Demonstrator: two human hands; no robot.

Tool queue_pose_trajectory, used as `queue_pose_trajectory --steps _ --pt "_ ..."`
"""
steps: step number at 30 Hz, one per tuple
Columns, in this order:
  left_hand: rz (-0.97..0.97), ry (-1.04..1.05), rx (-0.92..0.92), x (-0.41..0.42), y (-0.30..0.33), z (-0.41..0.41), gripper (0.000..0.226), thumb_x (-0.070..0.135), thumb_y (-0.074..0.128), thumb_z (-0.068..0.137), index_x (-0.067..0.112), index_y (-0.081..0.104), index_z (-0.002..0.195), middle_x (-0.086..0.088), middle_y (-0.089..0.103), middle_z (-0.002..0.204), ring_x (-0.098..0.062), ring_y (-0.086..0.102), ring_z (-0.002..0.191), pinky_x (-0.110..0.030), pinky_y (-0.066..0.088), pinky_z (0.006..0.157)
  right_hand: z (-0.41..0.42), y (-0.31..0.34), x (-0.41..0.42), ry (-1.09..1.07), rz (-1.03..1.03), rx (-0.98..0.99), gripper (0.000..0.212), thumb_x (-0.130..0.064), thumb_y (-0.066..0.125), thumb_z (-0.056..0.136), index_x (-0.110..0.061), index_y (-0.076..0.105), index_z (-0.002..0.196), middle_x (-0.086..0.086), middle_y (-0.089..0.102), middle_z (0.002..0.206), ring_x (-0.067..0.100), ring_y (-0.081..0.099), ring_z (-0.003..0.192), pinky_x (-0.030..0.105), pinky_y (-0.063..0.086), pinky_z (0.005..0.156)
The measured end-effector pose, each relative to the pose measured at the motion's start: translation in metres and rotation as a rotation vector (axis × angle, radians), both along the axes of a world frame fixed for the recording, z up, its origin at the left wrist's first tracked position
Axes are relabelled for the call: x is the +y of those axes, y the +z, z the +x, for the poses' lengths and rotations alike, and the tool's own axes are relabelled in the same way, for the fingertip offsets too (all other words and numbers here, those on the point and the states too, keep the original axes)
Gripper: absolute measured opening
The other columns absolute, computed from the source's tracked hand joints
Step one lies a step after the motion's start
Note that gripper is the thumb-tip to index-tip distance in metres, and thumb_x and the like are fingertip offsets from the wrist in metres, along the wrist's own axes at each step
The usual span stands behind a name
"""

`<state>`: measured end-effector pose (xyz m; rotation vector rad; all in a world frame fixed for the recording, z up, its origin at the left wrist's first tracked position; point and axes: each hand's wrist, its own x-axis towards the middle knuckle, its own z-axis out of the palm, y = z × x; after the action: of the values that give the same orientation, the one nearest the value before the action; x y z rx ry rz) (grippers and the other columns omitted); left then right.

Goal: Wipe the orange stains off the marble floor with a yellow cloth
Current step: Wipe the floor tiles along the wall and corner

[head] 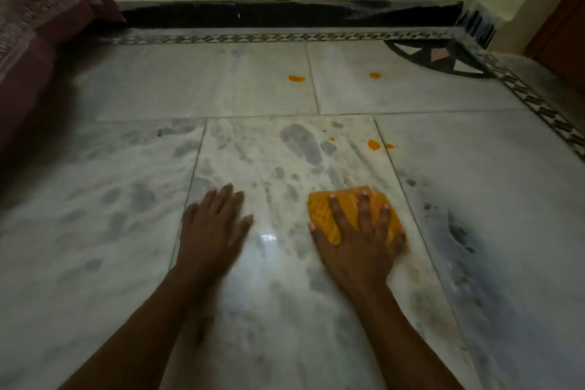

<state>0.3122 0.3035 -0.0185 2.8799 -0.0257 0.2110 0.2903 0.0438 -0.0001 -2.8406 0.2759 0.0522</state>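
Observation:
A folded yellow cloth (323, 215) lies flat on the grey-veined marble floor (269, 294). My right hand (361, 241) presses down on it with fingers spread. My left hand (215, 228) rests flat on the bare floor to the left of the cloth, holding nothing. Beyond the cloth, an orange stain (374, 145) sits near a tile joint with two small specks (389, 146) (331, 138) beside it. Farther off are two more orange stains (296, 78) (374, 75).
A maroon patterned bedcover (38, 16) hangs at the far left. A black skirting (285, 14) runs along the back wall, with a patterned inlay border (253, 38) in front of it. A dark corner inlay (440, 57) and a brown door (563, 35) are at the right.

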Motion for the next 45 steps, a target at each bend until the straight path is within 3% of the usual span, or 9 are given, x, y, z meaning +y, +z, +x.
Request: queue_pose_trajectory --steps 5,11,15,20,26,32,35,39,45 --pt "-0.073 0.171 -0.051 0.007 -0.011 0.009 0.056 0.046 0.038 0.099 0.028 0.05 0.151 -0.002 0.038 0.165 -0.025 0.035 0.153 -0.053 0.025 0.12 0.081 -0.006 0.072 0.199 0.017 -0.035 0.064 -0.079 0.039 0.089 -0.067 0.025 0.15 -0.006 0.007 0.175 0.048 0.002 0.157 0.07 0.006 0.12" --pt "-0.077 0.161 0.037 0.006 0.003 0.009 0.056 0.044 0.039 0.099 0.026 0.05 0.151 -0.002 0.031 0.168 -0.024 0.028 0.156 -0.053 0.021 0.123 -0.024 0.012 0.008 0.302 -0.125 0.03 0.072 -0.084 0.039 0.085 -0.057 0.039 0.151 0.0 0.03 0.17 0.047 0.035 0.15 0.067 0.036 0.109" --pt "-0.09 0.17 0.04 0.006 0.001 0.011 0.055 0.042 0.041 0.1 0.027 0.046 0.153 -0.001 0.027 0.17 -0.023 0.022 0.158 -0.053 0.018 0.124 0.049 0.004 -0.032 0.027 -0.203 0.117 0.089 -0.091 0.007 0.082 -0.051 0.029 0.158 0.004 0.01 0.175 0.05 0.017 0.154 0.072 0.024 0.117" --pt "-0.078 0.192 0.024 0.006 -0.007 0.01 0.057 0.043 0.043 0.097 0.03 0.047 0.152 0.0 0.034 0.168 -0.022 0.028 0.156 -0.054 0.023 0.122 0.156 -0.018 0.055 -0.008 -0.118 -0.028 0.078 -0.08 0.031 0.084 -0.051 0.035 0.156 0.005 0.018 0.173 0.053 0.017 0.153 0.074 0.019 0.117" --pt "-0.086 0.098 0.004 0.012 0.024 0.058 0.065 0.036 0.05 0.093 0.034 0.038 0.157 -0.008 0.064 0.128 -0.033 0.059 0.101 -0.045 0.045 0.088 0.047 0.005 0.011 0.351 -0.102 0.009 0.066 -0.084 0.032 0.087 -0.07 0.02 0.15 -0.008 0.015 0.174 0.04 0.021 0.157 0.067 0.031 0.114" --pt "-0.067 0.05 0.019 0.011 -0.01 0.14 0.064 0.048 0.033 0.101 0.035 0.023 0.163 0.004 0.024 0.171 -0.023 0.026 0.156 -0.049 0.02 0.125 0.201 -0.017 0.017 -0.013 -0.065 -0.054 0.07 -0.083 0.027 0.087 -0.064 0.019 0.154 -0.001 0.003 0.176 0.042 0.002 0.158 0.066 0.008 0.123" --pt "-0.083 0.091 0.002 0.016 -0.02 0.148 0.067 0.054 0.031 0.101 0.033 0.02 0.164 0.009 0.011 0.173 -0.014 0.009 0.16 -0.045 0.01 0.127 0.246 -0.03 0.065 0.022 -0.02 -0.175 0.064 -0.075 0.042 0.089 -0.061 0.034 0.151 0.001 0.017 0.174 0.045 0.01 0.157 0.066 0.01 0.121" --pt "-0.076 0.092 0.068 0.01 -0.007 0.141 0.067 0.054 0.03 0.102 0.033 0.018 0.164 0.011 0.008 0.173 -0.012 0.003 0.161 -0.05 0.014 0.127 0.171 -0.015 0.047 0.32 -0.074 -0.238 0.066 -0.071 0.052 0.086 -0.058 0.041 0.15 0.001 0.025 0.172 0.041 0.025 0.156 0.065 0.025 0.118" --pt "-0.09 0.077 0.107 0.012 -0.003 0.145 0.066 0.051 0.032 0.102 0.035 0.016 0.164 0.012 0.006 0.174 -0.012 0.002 0.161 -0.046 0.009 0.128 0.226 -0.016 0.003 0.064 -0.156 -0.141 0.072 -0.078 0.045 0.085 -0.057 0.035 0.153 0.003 0.017 0.174 0.045 0.019 0.156 0.067 0.021 0.118"
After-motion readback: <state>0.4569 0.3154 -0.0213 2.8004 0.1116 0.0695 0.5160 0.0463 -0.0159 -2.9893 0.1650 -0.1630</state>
